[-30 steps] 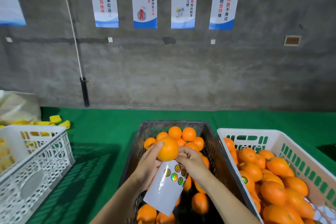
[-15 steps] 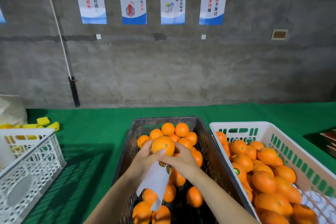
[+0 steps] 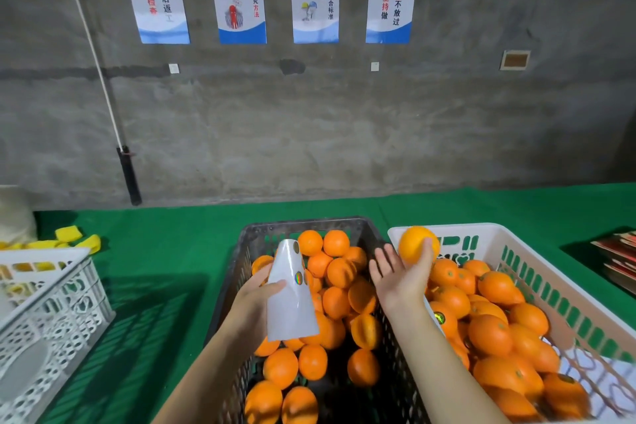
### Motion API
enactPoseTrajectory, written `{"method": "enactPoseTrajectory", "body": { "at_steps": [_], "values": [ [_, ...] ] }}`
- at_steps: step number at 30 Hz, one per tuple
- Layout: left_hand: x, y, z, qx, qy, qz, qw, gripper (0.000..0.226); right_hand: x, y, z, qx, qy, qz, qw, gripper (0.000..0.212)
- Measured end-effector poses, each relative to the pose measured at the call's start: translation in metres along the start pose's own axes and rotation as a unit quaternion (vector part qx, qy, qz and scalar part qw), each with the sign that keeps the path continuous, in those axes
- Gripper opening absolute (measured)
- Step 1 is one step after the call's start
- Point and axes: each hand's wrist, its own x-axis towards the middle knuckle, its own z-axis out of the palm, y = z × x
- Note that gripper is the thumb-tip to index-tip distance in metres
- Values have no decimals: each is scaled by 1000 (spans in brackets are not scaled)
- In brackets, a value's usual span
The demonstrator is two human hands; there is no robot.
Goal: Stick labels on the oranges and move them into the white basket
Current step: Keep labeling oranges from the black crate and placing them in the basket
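Observation:
My left hand (image 3: pixel 251 303) grips a white label sheet (image 3: pixel 290 306) with a few shiny round stickers, held over the dark basket (image 3: pixel 303 224) of unlabelled oranges (image 3: pixel 335 299). My right hand (image 3: pixel 401 282) is raised palm up with its fingers spread. One orange (image 3: pixel 414 243) sits loosely against its thumb, above the near left corner of the white basket (image 3: pixel 516 234). That basket holds several oranges (image 3: pixel 488 334), some showing stickers.
A second white crate (image 3: pixel 51 303) stands at the left on the green cloth (image 3: pixel 172 251), with yellow pieces (image 3: pixel 75 239) behind it. A stack of red items (image 3: pixel 619 258) lies at the far right. A concrete wall with posters and a black pole (image 3: pixel 129 175) closes the back.
My right hand has left the label sheet and carried the orange right, over the white basket's corner. The left hand now holds only the sheet, tipped upright. The view shifted right.

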Motion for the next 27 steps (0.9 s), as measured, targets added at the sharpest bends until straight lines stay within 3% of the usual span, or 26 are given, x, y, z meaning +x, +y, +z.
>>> {"method": "enactPoseTrajectory", "body": {
  "at_steps": [4,7,9,11,13,15,17,19,21,27],
  "values": [
    [0,1,1,-2,26,0,1000,63,4,-14,-6,86,65,6,994,85],
    [2,1,3,-37,43,-5,998,63,6,-13,-6,105,67,9,992,96],
    [1,1,5,-75,36,-15,996,63,4,-6,-4,63,52,6,997,90],
    [1,2,6,-83,29,-17,996,62,-1,8,1,-97,39,-19,994,62],
    [2,0,6,-68,27,-11,997,65,-10,25,5,-322,12,-116,940,28],
    [3,-2,8,-47,33,-2,998,67,-19,43,2,-521,-100,-252,810,10],
    [3,-4,10,-37,25,10,999,62,-26,60,-3,-642,-221,-299,670,18],
    [2,-7,10,-42,9,21,999,56,-27,72,-7,-696,-270,-313,587,36],
    [1,-7,10,-43,0,21,999,56,-28,77,-7,-711,-273,-314,566,44],
    [2,-7,14,29,66,1,997,47,-32,73,-9,-700,-262,-293,595,48]
  ]
}}
